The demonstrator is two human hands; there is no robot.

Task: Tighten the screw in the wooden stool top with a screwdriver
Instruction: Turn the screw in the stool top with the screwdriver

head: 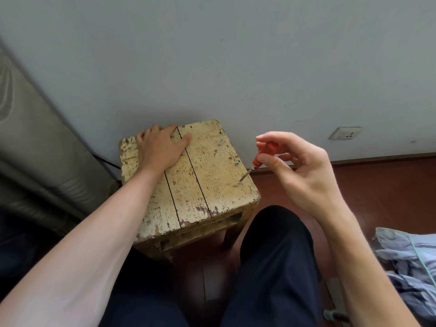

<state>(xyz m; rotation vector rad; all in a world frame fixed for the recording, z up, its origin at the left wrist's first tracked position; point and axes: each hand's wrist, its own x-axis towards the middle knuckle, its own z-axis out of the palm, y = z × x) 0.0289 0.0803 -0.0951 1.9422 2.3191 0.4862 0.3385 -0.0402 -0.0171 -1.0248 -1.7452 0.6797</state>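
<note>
A worn wooden stool point(200, 185) with a cracked, cream-painted plank top stands against the wall. My left hand point(160, 147) lies flat on its far left part, fingers spread, pressing down. My right hand point(297, 166) pinches the orange handle of a small screwdriver point(259, 159) between thumb and fingers. The metal shaft slants down to the left, and its tip sits on a screw point(239, 182) near the stool top's right edge. Two more screws point(237, 163) point(220, 142) stick up further back along the same edge.
A grey wall rises right behind the stool, with a white socket point(345, 133) low on the right. A grey ribbed duct point(35, 147) runs along the left. My dark-trousered legs flank the stool on the reddish floor. Crumpled blue cloth point(410, 263) lies at the right.
</note>
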